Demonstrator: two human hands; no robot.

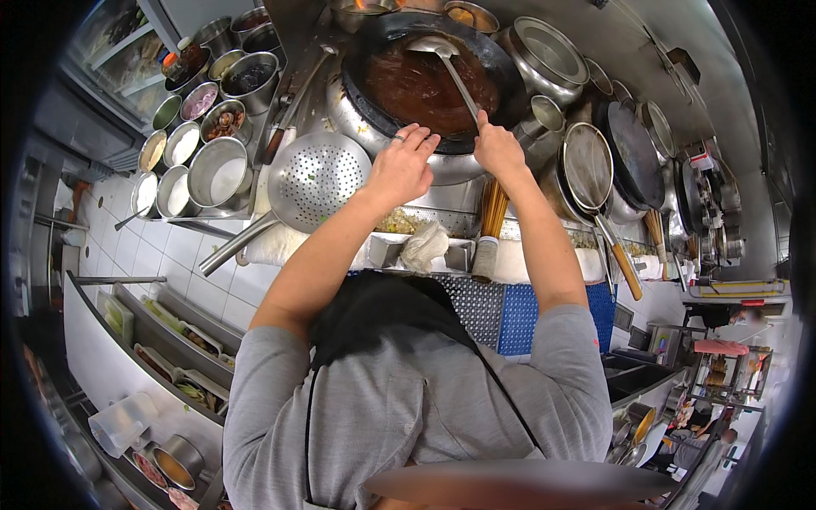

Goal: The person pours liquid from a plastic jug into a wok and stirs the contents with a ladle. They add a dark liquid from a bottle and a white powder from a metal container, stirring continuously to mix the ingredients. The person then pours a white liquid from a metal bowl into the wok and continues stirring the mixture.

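My right hand point(499, 148) grips the handle of a steel wok ladle point(435, 46), whose bowl lies in dark brown sauce point(417, 89) near the far side of a large black wok point(357, 95). My left hand point(403, 167) is over the wok's near rim with nothing in it, its fingers somewhat apart; whether it touches the rim I cannot tell. Left of it lies a perforated steel strainer point(317, 182) with its handle towards the lower left. A bamboo wok brush point(489, 236) and a crumpled white cloth point(425, 247) are below my hands, at the stove's front edge.
Several steel pots with ingredients point(220, 172) stand at the left. A fine-mesh skimmer point(588, 166) with a wooden handle and a second black wok point(634, 153) are at the right. Containers of vegetables point(197, 389) sit at the lower left. People are in the far lower right background.
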